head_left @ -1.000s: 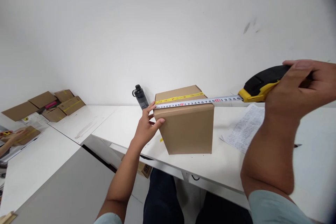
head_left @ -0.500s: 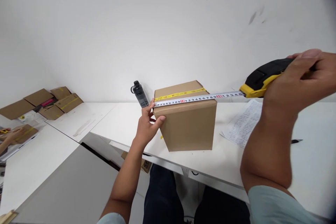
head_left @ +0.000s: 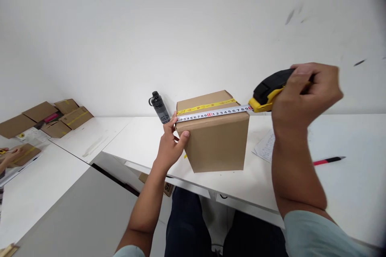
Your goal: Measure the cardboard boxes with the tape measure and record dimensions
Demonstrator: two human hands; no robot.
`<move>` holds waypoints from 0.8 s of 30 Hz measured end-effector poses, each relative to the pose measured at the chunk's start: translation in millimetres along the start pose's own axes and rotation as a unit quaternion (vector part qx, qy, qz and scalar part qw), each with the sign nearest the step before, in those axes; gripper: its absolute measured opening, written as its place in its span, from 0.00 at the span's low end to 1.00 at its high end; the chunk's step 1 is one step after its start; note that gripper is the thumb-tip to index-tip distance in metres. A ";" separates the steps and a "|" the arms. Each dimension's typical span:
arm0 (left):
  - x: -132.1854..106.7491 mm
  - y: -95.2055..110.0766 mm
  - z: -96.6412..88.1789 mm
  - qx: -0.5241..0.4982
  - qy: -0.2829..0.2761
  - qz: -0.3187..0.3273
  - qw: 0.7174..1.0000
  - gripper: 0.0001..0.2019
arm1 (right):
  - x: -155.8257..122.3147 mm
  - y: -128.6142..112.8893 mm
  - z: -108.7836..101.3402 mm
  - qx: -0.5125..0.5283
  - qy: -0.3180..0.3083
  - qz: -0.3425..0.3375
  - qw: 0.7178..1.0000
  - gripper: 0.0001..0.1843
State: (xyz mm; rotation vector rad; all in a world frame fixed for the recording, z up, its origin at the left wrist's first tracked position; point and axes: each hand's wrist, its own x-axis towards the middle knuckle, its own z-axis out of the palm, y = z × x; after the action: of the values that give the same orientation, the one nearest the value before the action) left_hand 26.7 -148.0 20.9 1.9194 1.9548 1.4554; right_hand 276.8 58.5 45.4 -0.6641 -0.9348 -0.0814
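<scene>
A closed cardboard box (head_left: 217,144) with yellow printed tape over its top stands on the white desk. The pulled-out blade (head_left: 221,112) of a tape measure lies across the top, along the near edge. My left hand (head_left: 171,142) grips the box's left corner, thumb on the front face, fingertips at the blade's end. My right hand (head_left: 304,92) is closed around the black and yellow tape measure case (head_left: 268,90), held just past the box's top right corner. Its fingers partly cover the case.
Behind the box a dark bottle (head_left: 159,107) leans leftward in view. A written sheet (head_left: 264,147) and a red and black pen (head_left: 330,160) lie right, partly behind my forearm. At far left, several cardboard boxes (head_left: 76,118) stand near another person's hand (head_left: 12,155) on a box.
My right hand has moved left with the tape measure case, closer to the box, and less blade shows. My left hand and the box have stayed in place. More of the pen shows.
</scene>
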 end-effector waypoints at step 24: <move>19.4 2.3 -21.0 0.064 0.035 0.045 0.996 0.24 | 2.5 -22.5 11.5 -0.034 -0.177 0.054 0.982 0.20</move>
State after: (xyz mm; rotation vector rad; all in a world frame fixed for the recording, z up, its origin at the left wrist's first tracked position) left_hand 11.3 -144.8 44.8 2.0620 2.0649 1.4711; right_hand 262.4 47.4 63.1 -0.8073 -1.2404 0.1058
